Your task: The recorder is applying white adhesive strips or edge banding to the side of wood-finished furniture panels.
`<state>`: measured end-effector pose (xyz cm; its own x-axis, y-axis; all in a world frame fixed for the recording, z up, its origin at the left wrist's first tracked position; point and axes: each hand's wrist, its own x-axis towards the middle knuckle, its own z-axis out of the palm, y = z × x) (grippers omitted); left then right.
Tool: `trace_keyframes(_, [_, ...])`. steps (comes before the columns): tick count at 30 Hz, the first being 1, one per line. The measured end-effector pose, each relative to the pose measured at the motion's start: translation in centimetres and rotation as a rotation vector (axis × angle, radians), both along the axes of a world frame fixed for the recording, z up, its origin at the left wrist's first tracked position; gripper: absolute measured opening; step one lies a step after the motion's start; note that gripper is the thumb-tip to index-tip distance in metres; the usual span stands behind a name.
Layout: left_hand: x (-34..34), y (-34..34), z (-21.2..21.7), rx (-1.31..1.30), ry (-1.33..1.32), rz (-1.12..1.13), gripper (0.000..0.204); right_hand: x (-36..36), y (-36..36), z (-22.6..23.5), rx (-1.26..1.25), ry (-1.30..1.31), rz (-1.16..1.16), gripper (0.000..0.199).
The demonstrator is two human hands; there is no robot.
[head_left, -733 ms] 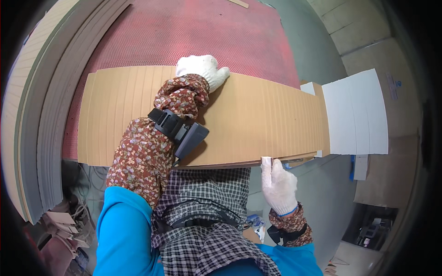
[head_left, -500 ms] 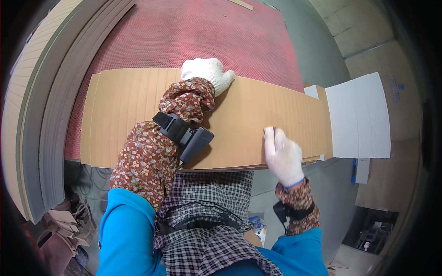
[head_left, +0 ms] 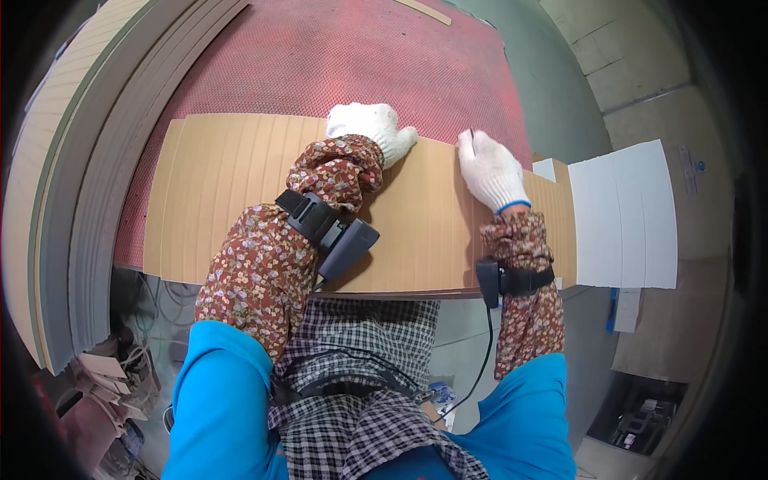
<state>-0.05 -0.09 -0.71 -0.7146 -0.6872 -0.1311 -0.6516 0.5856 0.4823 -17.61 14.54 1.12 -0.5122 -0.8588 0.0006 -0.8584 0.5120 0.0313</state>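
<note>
A tan panel (head_left: 432,232) with fine parallel lines lies crosswise in front of me, with the edge of another sheet showing beneath it. My left hand (head_left: 373,128), in a white knit glove, rests at the panel's far edge. Its fingers curl over that edge and the thumb points right. To its right, also gloved, my right hand (head_left: 490,170) is over the far edge with fingers pinched together. A small dark tip shows between those fingers; what it belongs to is hidden.
A red mesh-textured surface (head_left: 344,68) extends beyond the panel, with a thin tan strip (head_left: 424,11) at its far end. Tall stacked boards (head_left: 88,192) stand at left. White sheets (head_left: 624,216) jut out at right. Scrap pieces (head_left: 104,376) and cords lie lower left.
My right hand has moved away from me, from the near part of the panel to its far edge, still pinched. My left hand stays at the far edge.
</note>
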Motion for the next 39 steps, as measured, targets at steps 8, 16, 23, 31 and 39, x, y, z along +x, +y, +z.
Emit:
trace_keyframes(8, [-0.1,-0.1,-0.3,-0.002,-0.006,0.002,0.054,8.8,11.7,0.9,0.045,-0.092,-0.079,0.029])
trace_keyframes(16, [-0.3,-0.2,-0.4,0.001,-0.011,-0.001,0.054,15.8,19.6,2.1,0.05,-0.236,-0.092,0.021])
trace_keyframes(23, [-0.1,-0.1,0.0,0.02,-0.003,0.0,0.053,16.1,18.1,1.9,-0.151,-0.249,-0.177,0.028])
trace_keyframes(31, [-0.2,0.0,-0.3,-0.012,0.006,0.009,0.054,13.0,15.2,2.5,0.074,0.0,0.158,0.019])
trace_keyframes(39, [0.0,0.1,0.0,0.001,0.013,0.017,0.053,3.3,3.4,-0.4,0.059,0.26,0.31,0.023])
